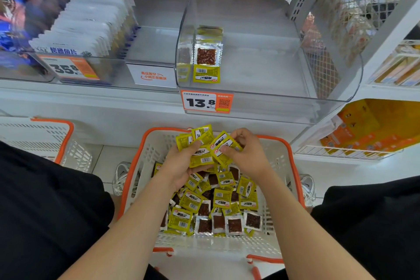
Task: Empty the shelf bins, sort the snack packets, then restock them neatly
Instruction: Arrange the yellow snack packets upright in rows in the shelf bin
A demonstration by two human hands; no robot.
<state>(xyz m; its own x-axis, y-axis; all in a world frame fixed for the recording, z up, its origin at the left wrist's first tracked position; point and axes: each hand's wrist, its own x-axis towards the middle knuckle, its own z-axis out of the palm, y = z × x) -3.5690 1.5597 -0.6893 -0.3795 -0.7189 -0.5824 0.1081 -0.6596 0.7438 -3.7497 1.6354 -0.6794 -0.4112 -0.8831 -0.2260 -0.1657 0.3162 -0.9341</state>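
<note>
Head view, restocking stage. Both hands worked over the white, orange-rimmed basket (pixel 133 166) on the floor between the person's knees. The left hand (pixel 181 163) gripped a fanned bundle of yellow packets (pixel 203 150), its thumb lying across their faces and its fingers curled beneath. The right hand (pixel 248 154) pinched the bundle's right edge between thumb and curled fingertips, apparently straightening it. Many loose packets (pixel 216 202) lay jumbled in the basket below, some showing the yellow printed side and others a clear window onto dark red contents. The clear bin (pixel 261 95) on the shelf above was nearly empty, with only a short row of standing packets (pixel 206 57) at its front left corner. Judged from this, emptying was done and refilling had barely begun. The next move called for squaring the bundle so that all faces matched, then lifting it to stand just beside that row. On the bin's orange price tag (pixel 206 102) "13.8" was legible beside a QR code, but its smaller print was not. Each yellow packet bore a barcode and a brand mark in Chinese characters too small to read. The neighbouring bin held white packets (pixel 91 22) with blue Chinese lettering, fronted by a tag (pixel 68 68) reading "35.8". A white card (pixel 153 75) with orange Chinese text stood between the two tags. A second basket (pixel 47 134) sat to the left.
</note>
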